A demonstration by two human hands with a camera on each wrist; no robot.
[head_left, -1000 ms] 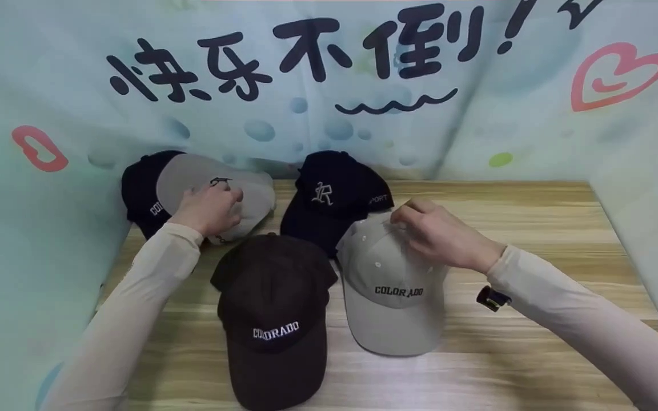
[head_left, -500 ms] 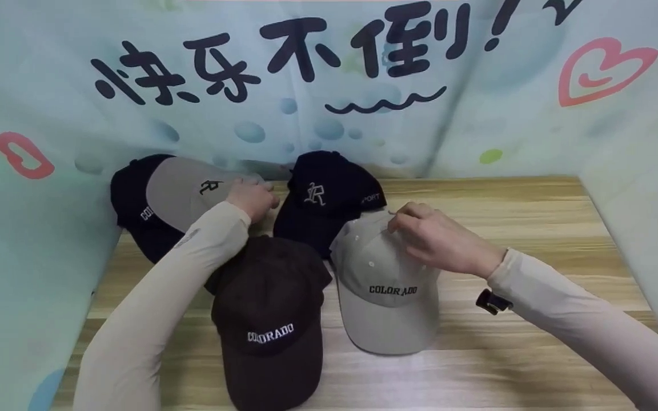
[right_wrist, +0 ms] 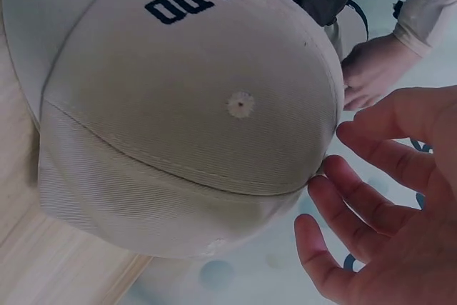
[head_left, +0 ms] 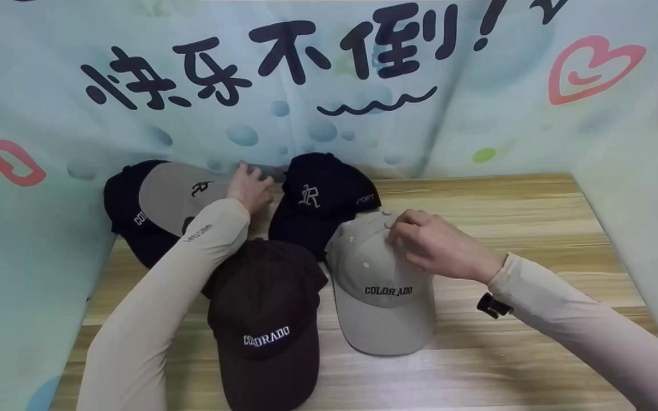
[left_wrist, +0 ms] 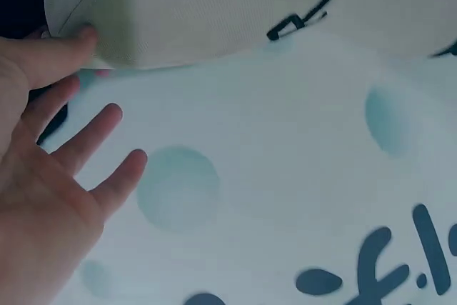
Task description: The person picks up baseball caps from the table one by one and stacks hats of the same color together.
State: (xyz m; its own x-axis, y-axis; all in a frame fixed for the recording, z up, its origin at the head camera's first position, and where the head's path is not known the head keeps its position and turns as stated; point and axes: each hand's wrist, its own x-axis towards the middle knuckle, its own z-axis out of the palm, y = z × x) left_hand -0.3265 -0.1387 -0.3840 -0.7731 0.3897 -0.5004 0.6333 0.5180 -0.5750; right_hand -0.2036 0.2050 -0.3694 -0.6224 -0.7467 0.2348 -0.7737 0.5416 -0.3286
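In the head view, my left hand (head_left: 251,188) is at the right end of a light grey cap (head_left: 177,191) with a dark letter emblem. Its thumb (left_wrist: 64,55) lies against that cap's cloth in the left wrist view, while the other fingers spread apart. My right hand (head_left: 443,242) touches the top of a second grey cap (head_left: 386,297) lettered COLORADO. Close up, its bent fingertips rest near the crown's button, without a plain pinch. A dark brown COLORADO cap (head_left: 266,348) lies in front, between my arms.
A navy cap (head_left: 312,197) with an R emblem stands at the back, between the grey ones. Another navy cap (head_left: 123,205) sits partly under the left grey cap. A printed cloth (head_left: 283,63) hangs behind the wooden tabletop (head_left: 512,222).
My left hand has slid rightward off the middle of the left grey cap to its end, uncovering the emblem, and its fingers have spread. My right hand has stayed at its cap.
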